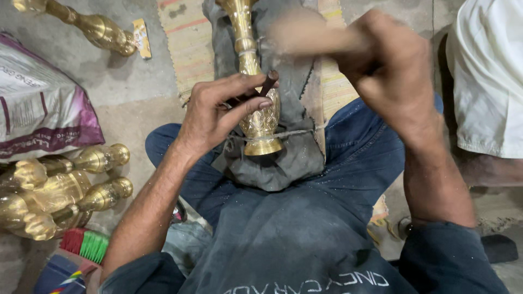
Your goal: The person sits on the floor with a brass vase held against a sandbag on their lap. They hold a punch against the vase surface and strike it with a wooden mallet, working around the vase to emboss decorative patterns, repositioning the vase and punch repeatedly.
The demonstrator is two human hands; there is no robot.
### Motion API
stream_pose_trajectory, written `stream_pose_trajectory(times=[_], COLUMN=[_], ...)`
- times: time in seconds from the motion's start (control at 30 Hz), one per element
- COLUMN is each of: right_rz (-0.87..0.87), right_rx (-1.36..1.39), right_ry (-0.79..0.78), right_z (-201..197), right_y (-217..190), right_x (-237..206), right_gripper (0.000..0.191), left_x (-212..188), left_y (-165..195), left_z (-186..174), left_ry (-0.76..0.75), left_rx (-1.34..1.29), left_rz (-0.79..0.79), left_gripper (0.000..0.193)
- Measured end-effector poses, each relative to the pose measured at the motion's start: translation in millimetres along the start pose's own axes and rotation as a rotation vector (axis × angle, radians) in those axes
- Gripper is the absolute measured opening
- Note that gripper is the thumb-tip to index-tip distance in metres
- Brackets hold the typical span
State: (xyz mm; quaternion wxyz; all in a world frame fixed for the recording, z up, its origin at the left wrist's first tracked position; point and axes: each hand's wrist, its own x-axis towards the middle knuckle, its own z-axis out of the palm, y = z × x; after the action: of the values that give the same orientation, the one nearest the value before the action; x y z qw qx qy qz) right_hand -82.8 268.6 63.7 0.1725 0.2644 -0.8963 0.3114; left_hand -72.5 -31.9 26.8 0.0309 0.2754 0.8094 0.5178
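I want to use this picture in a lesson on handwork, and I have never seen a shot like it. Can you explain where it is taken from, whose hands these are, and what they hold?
There is one picture, from a camera worn on the person's head, looking down at their lap and hands. No machine is involved. The person sits on the floor in blue trousers. A tall brass vase lies on a grey cloth pad between the legs, tied down with string. The left hand holds a thin dark punch tool against the vase. The right hand grips a wooden handle, blurred with motion. More brass pieces lie on the floor at the left, beside a printed sack and a red and green brush.
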Motion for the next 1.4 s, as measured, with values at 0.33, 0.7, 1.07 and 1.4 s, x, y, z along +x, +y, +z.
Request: stream_pose_trajectory(times=[0.33,0.7,1.07,1.4], right_rz=[0.200,0.061,0.020,-0.014], right_rx=[-0.009,-0.078,-0.409,-0.150], right_ry=[-0.115,-0.095,-0.164,-0.127], right_z=[-2.2,-5.6,-10.6,-13.9], right_y=[-10.1,-18.7,-29.2,-28.3], right_x=[5.1,2.9,14.2,15.7], right_gripper=[0.030,0.025,0.029,0.031], left_x=[-3.9,-7.5,-11.6,-16.0], left_y=[-14.1,-11.0,-17.5,-22.6], left_z=[0.5,-3.8,-4.4,-2.5], left_ry=[-0.026,0.000,-0.016,0.023], left_rx=[0.081,0.018,-0.063,-0.041], left_rz=[0.013,0.051,-0.017,0.026], left_gripper=[0.033,0.035,0.032,0.032])
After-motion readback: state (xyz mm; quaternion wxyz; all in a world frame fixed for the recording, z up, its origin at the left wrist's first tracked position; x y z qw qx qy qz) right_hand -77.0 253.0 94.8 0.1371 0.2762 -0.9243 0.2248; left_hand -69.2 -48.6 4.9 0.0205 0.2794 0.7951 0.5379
